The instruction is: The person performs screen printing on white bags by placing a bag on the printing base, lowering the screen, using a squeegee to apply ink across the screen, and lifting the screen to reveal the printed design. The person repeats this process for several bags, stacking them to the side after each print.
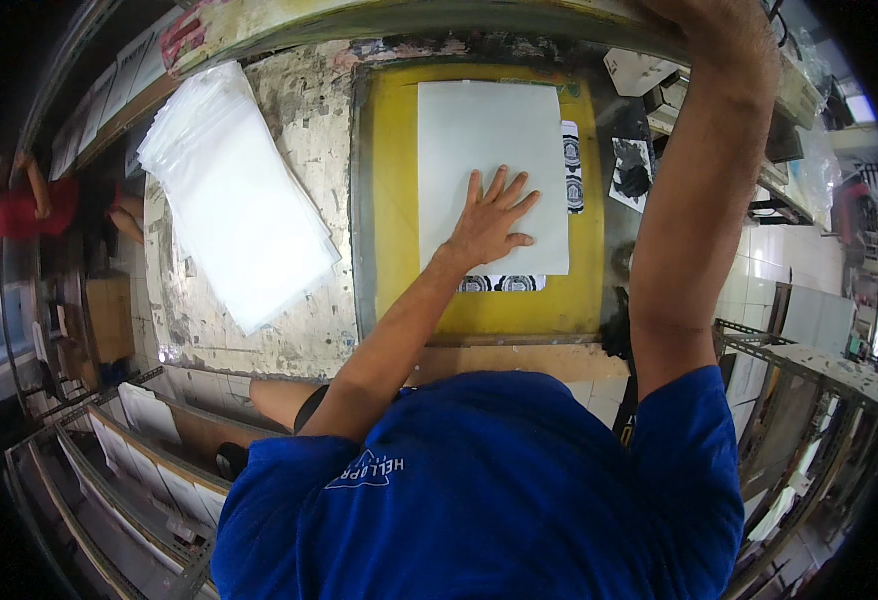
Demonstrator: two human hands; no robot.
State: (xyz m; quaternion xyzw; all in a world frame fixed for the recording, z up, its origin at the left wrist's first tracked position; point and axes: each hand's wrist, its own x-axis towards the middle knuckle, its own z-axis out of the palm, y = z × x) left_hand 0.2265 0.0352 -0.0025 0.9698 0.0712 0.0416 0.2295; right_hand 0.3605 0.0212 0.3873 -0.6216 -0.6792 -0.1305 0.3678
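My left hand [496,218] lies flat with fingers spread on a white sheet [469,130]. Beneath that sheet is a yellow panel [394,230], which looks like a printing screen in a frame. Black-and-white printed patterns [573,170] show past the sheet's right edge and below its bottom edge. My right arm stretches up along the right side. At the top edge of the view, my right hand [704,22] is by a long shelf beam [519,22]; its fingers are cut off, so what they touch is hidden.
A fanned stack of white, plastic-looking sheets [239,200] lies on the paint-stained table [314,120] at left. Right of the yellow panel sits a card with a black smear [631,172]. Slotted racks [149,460] stand at lower left. A person in red [44,205] is at far left.
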